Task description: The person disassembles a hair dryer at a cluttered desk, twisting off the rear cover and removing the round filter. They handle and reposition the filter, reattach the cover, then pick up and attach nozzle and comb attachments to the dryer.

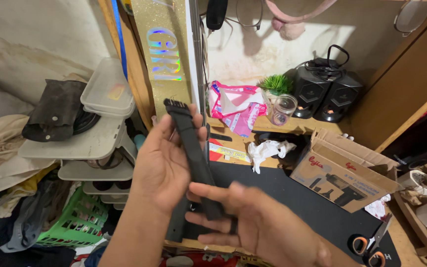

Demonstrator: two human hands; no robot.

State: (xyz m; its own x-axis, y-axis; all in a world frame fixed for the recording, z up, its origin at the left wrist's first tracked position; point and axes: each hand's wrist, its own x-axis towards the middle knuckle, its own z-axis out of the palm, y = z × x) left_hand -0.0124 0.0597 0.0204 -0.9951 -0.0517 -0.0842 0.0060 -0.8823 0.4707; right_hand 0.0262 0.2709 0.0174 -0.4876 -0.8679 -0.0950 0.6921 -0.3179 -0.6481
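Black long tool (small teeth at its top end) stands tilted between both hands over the dark mat, left hand wrapped around its middle, right hand pinching its lower end.

We look down into a cramped, cluttered room where a stained pale wall meets a wooden desk lit by a patch of warm light. On the desk we see two black speakers, a small green plant, a glass jar, a cardboard box and a dark mat with scissors. At left, grey plastic shelves stand above a green basket and heaped clothes.
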